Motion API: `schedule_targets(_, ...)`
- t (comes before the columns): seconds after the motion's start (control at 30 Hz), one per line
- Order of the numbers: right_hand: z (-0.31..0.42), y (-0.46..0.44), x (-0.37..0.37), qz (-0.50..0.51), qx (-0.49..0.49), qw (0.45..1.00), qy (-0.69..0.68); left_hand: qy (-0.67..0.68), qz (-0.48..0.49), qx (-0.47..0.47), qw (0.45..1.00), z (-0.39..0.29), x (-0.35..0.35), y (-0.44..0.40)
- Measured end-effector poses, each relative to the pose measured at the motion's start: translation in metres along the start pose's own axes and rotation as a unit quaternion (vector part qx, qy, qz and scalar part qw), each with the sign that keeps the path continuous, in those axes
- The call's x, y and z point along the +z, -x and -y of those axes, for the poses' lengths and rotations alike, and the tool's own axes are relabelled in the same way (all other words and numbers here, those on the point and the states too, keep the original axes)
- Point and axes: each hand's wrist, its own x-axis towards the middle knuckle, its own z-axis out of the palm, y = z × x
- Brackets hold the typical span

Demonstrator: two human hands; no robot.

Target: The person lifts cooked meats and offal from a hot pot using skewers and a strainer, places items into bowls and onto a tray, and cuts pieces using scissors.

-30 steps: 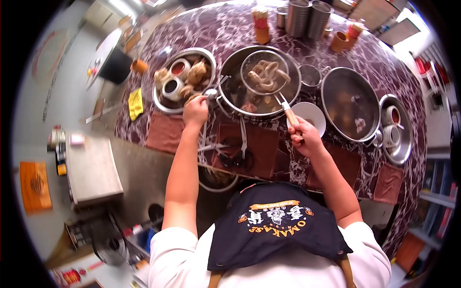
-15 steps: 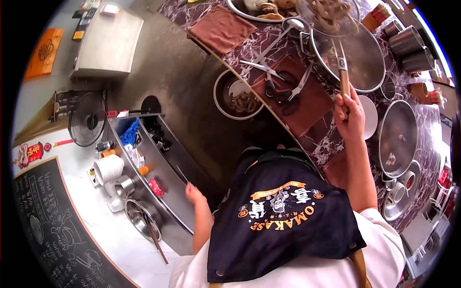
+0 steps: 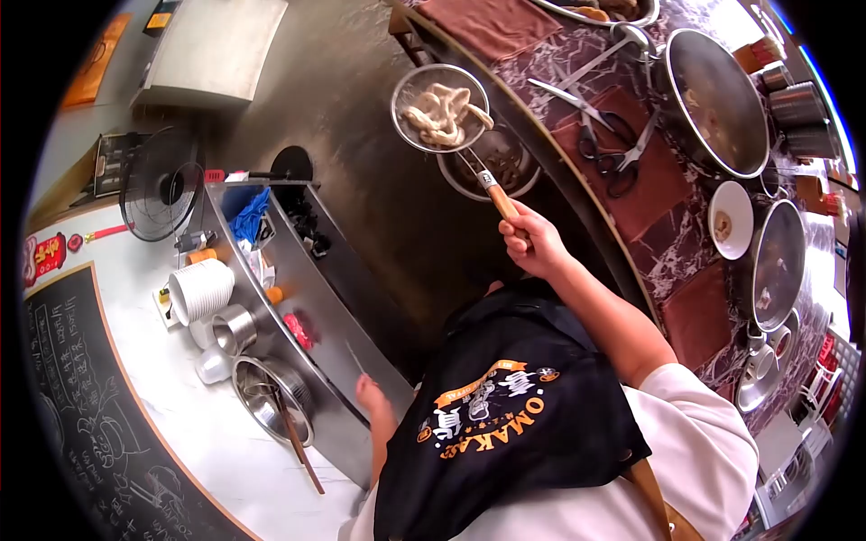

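A: Your pale strands lie in the strainer, out past the worktop edge. One end pokes out over the rim. If you roll the handle, I'd expect that one to slide off first and maybe drag others with it.

B: Agreed. And from this angle your strainer only partly overlaps the low metal pot. Can't judge the height gap. Any drips or a loose strand could miss the pot and land on the floor.

A: Grip?

B: Your right hand has its fingers wrapped around the wooden handle, near the back end. Load's all at the far tip, so a slick handle could twist on you.

A: Arm pose?

B: Your right arm is stretched forward from the shoulder, forearm angled inward across the front of the apron, strainer well ahead. Your left hand hangs low beside the metal cabinet. It's blurred; can't tell whether those fingers are spread or pressed together. Catching an elbow or knuckle there looks possible.
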Motion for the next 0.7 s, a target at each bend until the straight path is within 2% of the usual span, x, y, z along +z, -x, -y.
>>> schedule_targets(0.03, -0.012, -0.017, -0.010, -0.043, 0.000, 0.999, 0.016, -0.002, -0.005, -0.001, 1.000, -0.031, -0.009, 0.002)
schedule_targets(0.1, -0.027, -0.051, -0.037, -0.118, -0.002, 0.989, 0.087, 0.097, -0.005, 0.057, 0.994, -0.072, -0.018, -0.006)
schedule_targets(0.13, -0.031, -0.068, -0.056, -0.154, -0.001, 0.979, 0.130, 0.097, -0.005, 0.057, 0.994, -0.074, -0.023, -0.016)
schedule_targets(0.2, -0.032, -0.094, -0.085, -0.230, 0.002, 0.942, 0.246, 0.032, -0.001, 0.147, 0.989, -0.069, -0.036, -0.025)
schedule_targets(0.3, -0.032, -0.123, -0.120, -0.309, 0.015, 0.865, 0.396, -0.010, 0.049, 0.088, 0.995, -0.029, -0.055, -0.024)
schedule_targets(0.33, -0.032, -0.126, -0.127, -0.312, 0.015, 0.863, 0.396, -0.051, 0.040, 0.071, 0.995, -0.008, -0.059, -0.021)
schedule_targets(0.37, -0.032, -0.127, -0.135, -0.330, 0.026, 0.827, 0.455, -0.094, 0.032, 0.055, 0.994, 0.018, -0.066, -0.019)
schedule_targets(0.4, -0.032, -0.131, -0.143, -0.345, 0.036, 0.786, 0.511, -0.176, 0.086, 0.132, 0.972, 0.044, -0.081, -0.020)
schedule_targets(0.43, -0.035, -0.147, -0.165, -0.347, 0.034, 0.786, 0.510, -0.206, 0.105, 0.113, 0.966, 0.076, -0.094, -0.017)
schedule_targets(0.47, -0.040, -0.168, -0.199, -0.442, -0.006, 0.682, 0.583, -0.236, 0.124, 0.095, 0.959, 0.105, -0.106, -0.013)
schedule_targets(0.5, -0.046, -0.177, -0.219, -0.522, -0.045, 0.561, 0.640, -0.218, 0.104, -0.020, 0.970, 0.131, -0.120, -0.004)
schedule_targets(0.53, -0.030, -0.169, -0.180, -0.526, 0.015, 0.648, 0.550, -0.216, 0.102, -0.022, 0.971, 0.140, -0.123, 0.003)
schedule_targets(0.57, -0.032, -0.174, -0.184, -0.524, 0.017, 0.649, 0.551, -0.200, 0.072, -0.034, 0.977, 0.144, -0.129, 0.010)
schedule_targets(0.63, -0.039, -0.189, -0.206, -0.502, -0.110, 0.604, 0.609, -0.184, 0.039, -0.046, 0.981, 0.140, -0.134, 0.017)
schedule_targets(0.67, -0.038, -0.189, -0.201, -0.500, -0.110, 0.605, 0.610, -0.192, 0.018, -0.029, 0.981, 0.137, -0.132, 0.018)
schedule_targets(0.7, -0.036, -0.189, -0.195, -0.502, -0.051, 0.743, 0.440, -0.200, -0.002, -0.011, 0.980, 0.133, -0.129, 0.021)
